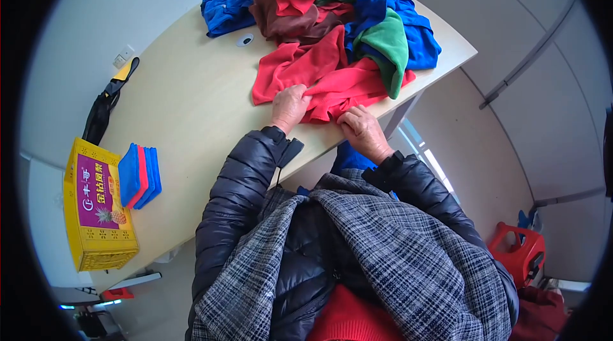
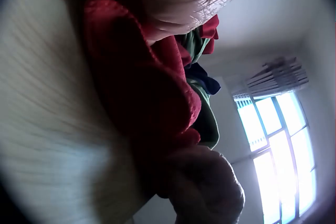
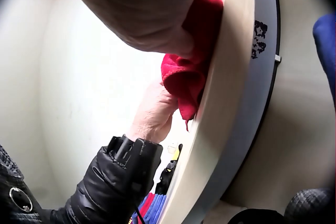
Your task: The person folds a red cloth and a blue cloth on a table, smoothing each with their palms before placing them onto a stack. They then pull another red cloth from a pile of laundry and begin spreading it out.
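Observation:
A red cloth [image 1: 348, 87] lies bunched at the table's front edge, in front of a heap of other cloths. My left hand [image 1: 290, 108] grips its near left part, fingers curled into the fabric. At its near right part, right by the table edge, my right hand [image 1: 365, 133] pinches the cloth. In the left wrist view the red cloth [image 2: 137, 90] forms a thick fold between both hands. From the right wrist, a rolled end of the red cloth [image 3: 184, 79] shows between the hands. Another red cloth [image 1: 297, 66] lies just behind.
Blue [image 1: 418, 37], green [image 1: 386, 44] and brown cloths [image 1: 281, 18] are heaped at the back. Folded blue and red cloths [image 1: 145, 175] stand at the left beside a yellow box [image 1: 96, 248]. A black strap [image 1: 99, 114] lies near the wall. A red plastic stool [image 1: 520, 255] is at the lower right.

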A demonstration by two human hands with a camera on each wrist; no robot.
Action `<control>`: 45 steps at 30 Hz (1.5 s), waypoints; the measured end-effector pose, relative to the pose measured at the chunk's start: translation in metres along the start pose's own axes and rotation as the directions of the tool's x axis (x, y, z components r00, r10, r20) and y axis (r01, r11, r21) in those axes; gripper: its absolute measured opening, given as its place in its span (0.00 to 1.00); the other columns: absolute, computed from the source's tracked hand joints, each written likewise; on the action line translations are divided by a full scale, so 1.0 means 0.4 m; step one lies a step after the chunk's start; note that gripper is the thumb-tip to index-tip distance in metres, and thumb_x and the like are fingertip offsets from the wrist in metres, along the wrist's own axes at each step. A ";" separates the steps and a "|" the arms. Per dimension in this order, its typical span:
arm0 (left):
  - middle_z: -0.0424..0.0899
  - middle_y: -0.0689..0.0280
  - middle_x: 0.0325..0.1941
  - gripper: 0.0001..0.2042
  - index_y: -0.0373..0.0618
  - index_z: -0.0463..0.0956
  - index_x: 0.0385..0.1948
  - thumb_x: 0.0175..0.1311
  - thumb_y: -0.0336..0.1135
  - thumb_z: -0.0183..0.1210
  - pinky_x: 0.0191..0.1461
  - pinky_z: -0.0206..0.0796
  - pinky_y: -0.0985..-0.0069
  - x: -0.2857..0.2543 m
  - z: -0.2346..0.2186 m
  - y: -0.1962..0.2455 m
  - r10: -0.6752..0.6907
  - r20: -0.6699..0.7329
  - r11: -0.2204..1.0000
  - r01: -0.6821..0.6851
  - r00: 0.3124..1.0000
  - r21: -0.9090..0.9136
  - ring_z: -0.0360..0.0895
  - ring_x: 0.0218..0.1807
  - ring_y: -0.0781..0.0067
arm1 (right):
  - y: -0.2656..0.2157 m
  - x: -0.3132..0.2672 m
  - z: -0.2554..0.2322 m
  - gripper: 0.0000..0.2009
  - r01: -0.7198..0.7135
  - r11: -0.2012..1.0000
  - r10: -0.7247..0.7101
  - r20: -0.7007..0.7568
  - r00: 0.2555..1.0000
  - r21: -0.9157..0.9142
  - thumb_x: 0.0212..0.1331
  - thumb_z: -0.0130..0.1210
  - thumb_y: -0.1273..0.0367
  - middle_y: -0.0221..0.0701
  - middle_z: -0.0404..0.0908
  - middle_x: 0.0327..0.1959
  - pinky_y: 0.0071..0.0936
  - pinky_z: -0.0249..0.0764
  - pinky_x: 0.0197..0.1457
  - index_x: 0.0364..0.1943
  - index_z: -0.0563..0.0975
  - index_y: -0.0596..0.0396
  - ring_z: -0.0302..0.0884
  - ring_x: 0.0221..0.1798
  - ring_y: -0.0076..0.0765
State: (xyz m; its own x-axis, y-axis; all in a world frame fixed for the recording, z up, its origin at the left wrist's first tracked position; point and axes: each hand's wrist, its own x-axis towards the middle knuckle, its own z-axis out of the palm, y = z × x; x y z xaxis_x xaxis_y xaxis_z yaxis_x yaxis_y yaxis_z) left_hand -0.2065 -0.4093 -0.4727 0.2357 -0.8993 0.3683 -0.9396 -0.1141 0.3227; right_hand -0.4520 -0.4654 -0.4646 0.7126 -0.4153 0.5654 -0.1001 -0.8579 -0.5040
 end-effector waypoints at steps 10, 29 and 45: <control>0.84 0.67 0.48 0.10 0.42 0.77 0.50 0.77 0.35 0.52 0.53 0.74 0.75 0.025 -0.336 0.045 -0.313 -0.073 0.236 0.003 0.947 -0.972 0.82 0.47 0.76 | -0.094 0.015 0.002 0.03 -0.178 0.858 0.106 0.173 0.979 0.483 0.62 0.58 0.76 0.34 0.82 0.33 0.31 0.78 0.44 0.38 0.80 0.57 0.82 0.41 0.35; 0.83 0.65 0.45 0.13 0.37 0.76 0.51 0.76 0.38 0.55 0.50 0.71 0.79 -0.109 -0.638 -0.173 -0.452 -0.441 0.746 0.057 0.776 -0.664 0.79 0.45 0.79 | 0.206 0.438 0.180 0.31 0.021 0.890 0.140 0.316 0.939 -0.456 0.52 0.65 0.65 0.46 0.76 0.59 0.43 0.79 0.56 0.65 0.72 0.49 0.78 0.57 0.55; 0.81 0.65 0.48 0.15 0.32 0.74 0.51 0.75 0.38 0.55 0.57 0.69 0.78 -0.332 -0.556 -0.260 -0.671 -0.253 0.482 0.150 0.697 -0.863 0.76 0.50 0.79 | 0.245 0.744 -0.308 0.09 -0.123 0.771 0.344 -0.245 0.907 0.625 0.61 0.52 0.73 0.31 0.81 0.26 0.25 0.77 0.28 0.40 0.82 0.58 0.80 0.27 0.27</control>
State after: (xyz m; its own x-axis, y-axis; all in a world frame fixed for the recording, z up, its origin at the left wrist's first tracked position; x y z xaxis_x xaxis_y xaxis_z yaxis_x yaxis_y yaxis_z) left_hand -0.0847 -0.1842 -0.3614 0.8574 -0.4434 0.2613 -0.2031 0.1750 0.9634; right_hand -0.3352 -0.7105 -0.2651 0.4416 -0.7454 0.4994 0.2693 -0.4208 -0.8662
